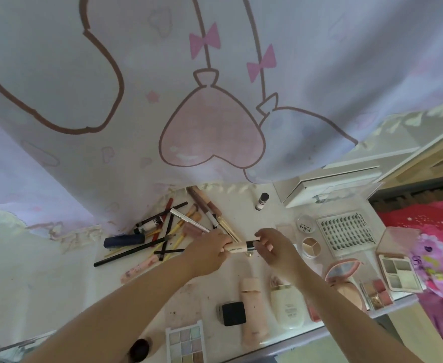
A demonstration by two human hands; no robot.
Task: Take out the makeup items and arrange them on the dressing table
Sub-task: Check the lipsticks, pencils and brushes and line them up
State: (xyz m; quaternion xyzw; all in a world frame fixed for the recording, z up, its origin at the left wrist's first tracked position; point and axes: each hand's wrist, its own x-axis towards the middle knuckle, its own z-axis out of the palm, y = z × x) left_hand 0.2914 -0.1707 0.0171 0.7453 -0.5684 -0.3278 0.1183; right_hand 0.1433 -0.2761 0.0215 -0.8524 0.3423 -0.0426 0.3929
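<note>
Both grips share one cream tube (pixel 237 247) above the counter (pixel 238 205): left hand (pixel 209 254) curls round its pale body, right hand (pixel 274 248) pinches its dark cap. Pencils (pixel 162 231) lie piled left; palettes (pixel 398 272) sit right.

A pale curtain (pixel 215 74) printed with pink hearts and bows fills the upper frame, daylight glowing through it. Below it sits the white tabletop (pixel 44 279). At right lies a red bed (pixel 424 216) with a wooden frame.
</note>
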